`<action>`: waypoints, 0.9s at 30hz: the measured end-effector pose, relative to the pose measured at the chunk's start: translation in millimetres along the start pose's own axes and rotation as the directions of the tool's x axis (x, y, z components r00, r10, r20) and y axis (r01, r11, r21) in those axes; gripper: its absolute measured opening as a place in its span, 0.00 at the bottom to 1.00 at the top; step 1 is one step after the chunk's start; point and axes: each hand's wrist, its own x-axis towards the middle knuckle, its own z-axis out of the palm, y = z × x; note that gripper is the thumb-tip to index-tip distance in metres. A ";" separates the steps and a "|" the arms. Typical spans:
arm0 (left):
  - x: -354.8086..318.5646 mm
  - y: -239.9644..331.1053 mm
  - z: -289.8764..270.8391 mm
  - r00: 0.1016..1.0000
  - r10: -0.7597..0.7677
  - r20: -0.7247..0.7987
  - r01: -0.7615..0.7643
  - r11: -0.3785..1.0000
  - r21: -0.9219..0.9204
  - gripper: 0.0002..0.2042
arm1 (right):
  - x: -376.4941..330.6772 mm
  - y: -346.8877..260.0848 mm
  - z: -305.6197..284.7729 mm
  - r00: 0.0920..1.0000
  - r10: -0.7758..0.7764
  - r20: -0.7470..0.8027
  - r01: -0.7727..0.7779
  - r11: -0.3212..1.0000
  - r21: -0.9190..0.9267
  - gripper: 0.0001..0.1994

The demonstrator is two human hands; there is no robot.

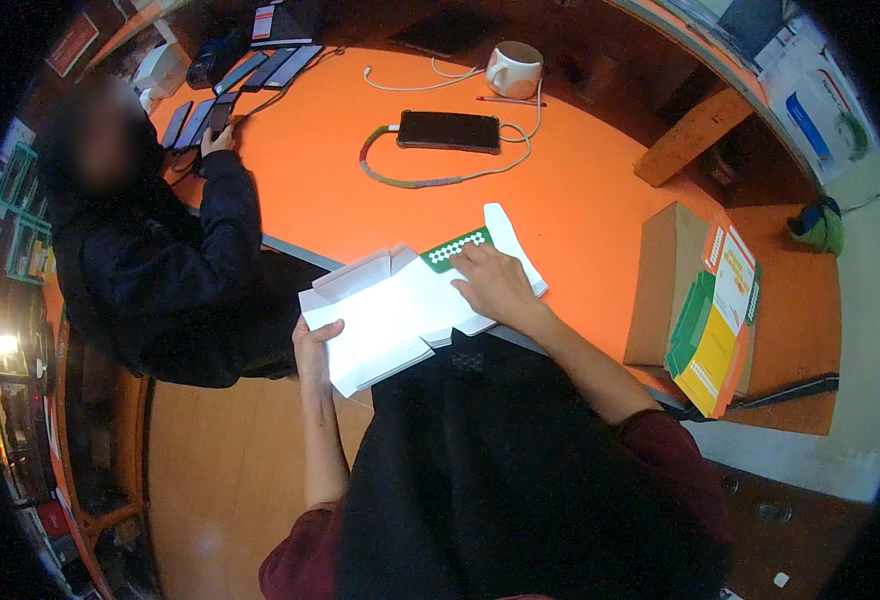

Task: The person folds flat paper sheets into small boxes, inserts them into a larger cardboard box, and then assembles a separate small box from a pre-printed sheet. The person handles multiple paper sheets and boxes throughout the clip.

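Nearby, black phone (449, 131) beyond white carton (375, 318), mug (516, 72), cardboard box (652, 280)

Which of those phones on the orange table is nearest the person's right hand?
The black phone lying alone, a cable at its left end; the other phones cluster farther from the right hand, near the co-worker's hand.

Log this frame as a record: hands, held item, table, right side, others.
left hand: grips the left end of the white card piece, thumb on top
right hand: fingers over its green patterned part
held item: flaps along its edges, at the near edge of the orange table
table: dark phone with cable attached, light mug behind
right side: brown cardboard box, colourful cartons
others: co-worker's hand at phones, left
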 end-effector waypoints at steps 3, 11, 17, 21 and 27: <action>2.1 9.8 1.6 0.989 0.052 0.138 -0.045 0.998 -0.049 0.20 | 15.3 36.6 -24.2 0.989 0.115 0.093 -0.142 0.916 0.374 0.18; -5.0 25.3 2.9 0.985 0.141 0.103 -0.147 0.988 0.056 0.17 | 26.6 62.8 -35.2 0.930 0.353 0.098 -0.366 0.908 0.205 0.13; 2.1 15.3 6.1 0.996 0.033 0.082 -0.036 0.999 0.041 0.17 | 6.6 63.6 -2.1 0.877 0.218 -0.428 -0.216 0.975 0.055 0.14; 7.8 11.0 4.3 0.997 0.007 0.079 -0.012 0.998 0.063 0.17 | 9.2 94.2 8.2 0.813 0.581 0.041 -0.492 0.648 0.581 0.12; 12.4 4.9 -0.7 0.996 -0.036 0.079 0.032 0.999 0.042 0.19 | -12.2 72.7 5.7 0.950 0.029 -0.311 -0.041 0.999 -0.031 0.10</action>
